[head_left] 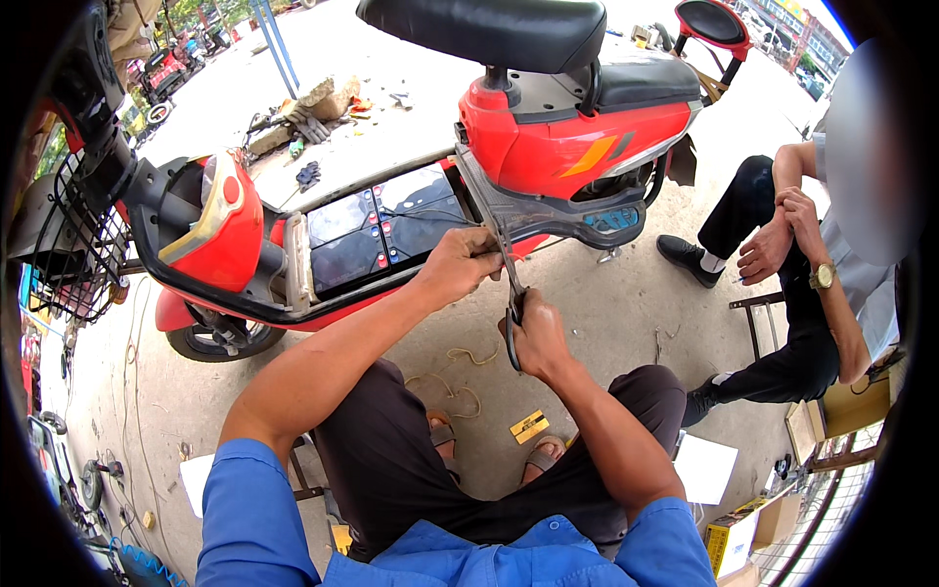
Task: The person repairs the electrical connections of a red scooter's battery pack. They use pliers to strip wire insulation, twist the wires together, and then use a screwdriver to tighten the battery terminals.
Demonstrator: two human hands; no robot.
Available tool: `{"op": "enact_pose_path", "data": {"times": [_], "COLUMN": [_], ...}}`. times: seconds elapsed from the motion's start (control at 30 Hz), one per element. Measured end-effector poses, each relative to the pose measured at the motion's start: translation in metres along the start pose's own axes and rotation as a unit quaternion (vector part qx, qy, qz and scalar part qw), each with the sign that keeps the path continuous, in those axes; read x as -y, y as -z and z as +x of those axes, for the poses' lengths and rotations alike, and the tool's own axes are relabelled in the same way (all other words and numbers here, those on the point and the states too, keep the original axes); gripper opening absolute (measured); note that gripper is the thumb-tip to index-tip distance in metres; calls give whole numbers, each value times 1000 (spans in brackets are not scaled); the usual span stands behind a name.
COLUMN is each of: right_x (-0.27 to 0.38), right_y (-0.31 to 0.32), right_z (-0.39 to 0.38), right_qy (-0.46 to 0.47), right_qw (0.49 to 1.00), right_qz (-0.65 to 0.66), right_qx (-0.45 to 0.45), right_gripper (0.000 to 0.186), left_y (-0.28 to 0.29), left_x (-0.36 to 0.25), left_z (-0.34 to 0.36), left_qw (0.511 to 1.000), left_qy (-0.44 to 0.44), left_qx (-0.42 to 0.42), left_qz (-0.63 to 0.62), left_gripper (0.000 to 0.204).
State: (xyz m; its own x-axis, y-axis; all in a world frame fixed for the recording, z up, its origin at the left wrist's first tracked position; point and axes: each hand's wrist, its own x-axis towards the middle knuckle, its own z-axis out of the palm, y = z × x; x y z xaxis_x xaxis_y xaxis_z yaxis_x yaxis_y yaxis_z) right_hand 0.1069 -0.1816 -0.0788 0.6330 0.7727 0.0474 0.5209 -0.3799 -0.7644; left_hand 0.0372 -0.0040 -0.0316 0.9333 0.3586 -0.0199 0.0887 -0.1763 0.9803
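My right hand [539,335] is closed round the black handles of a pair of scissors [513,276], whose blades point up and away from me. Beside the blades, my left hand [460,266] is closed in a pinch; a thin reddish strand shows by its fingertips, but what they hold is hard to make out. Both hands are at the near side of a red electric scooter [587,127]. Its floor compartment lies uncovered, with several dark batteries [337,230] and cables inside, left of my hands.
On the right sits another person [822,235], one hand on the other wrist. A yellow-and-black small box [529,427] and pale cord [460,382] lie on the concrete by my feet. Gloves and rubble [308,122] lie beyond the scooter; a yellow carton [732,540] stands lower right.
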Motion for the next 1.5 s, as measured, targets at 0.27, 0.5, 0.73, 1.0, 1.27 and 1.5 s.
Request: {"op": "enact_pose_path", "data": {"times": [0.27,0.5,0.73,1.0,1.27,1.5], "right_x": [-2,-11,-9,4,1,7], "right_y": [18,15,13,7,15,25], "right_z": [-2,2,3,1,0,3], "right_qy": [-61,-90,-60,-141,-158,-197], "right_qw": [939,916,961,901,882,831], "right_qz": [282,346,235,386,429,509], "right_qx": [188,182,129,140,112,105], "right_gripper": [29,38,44,18,17,15], "left_y": [8,-1,-6,0,-1,-5], "left_x": [12,4,-2,4,3,10], "left_z": [3,3,-2,12,24,36], "left_qw": [997,978,932,986,979,975], "left_qy": [-6,-96,-179,-47,-60,-67], "left_qx": [32,0,-3,84,126,56], "left_qz": [-69,183,316,138,147,203], "left_gripper": [11,20,44,49,60,66]}}
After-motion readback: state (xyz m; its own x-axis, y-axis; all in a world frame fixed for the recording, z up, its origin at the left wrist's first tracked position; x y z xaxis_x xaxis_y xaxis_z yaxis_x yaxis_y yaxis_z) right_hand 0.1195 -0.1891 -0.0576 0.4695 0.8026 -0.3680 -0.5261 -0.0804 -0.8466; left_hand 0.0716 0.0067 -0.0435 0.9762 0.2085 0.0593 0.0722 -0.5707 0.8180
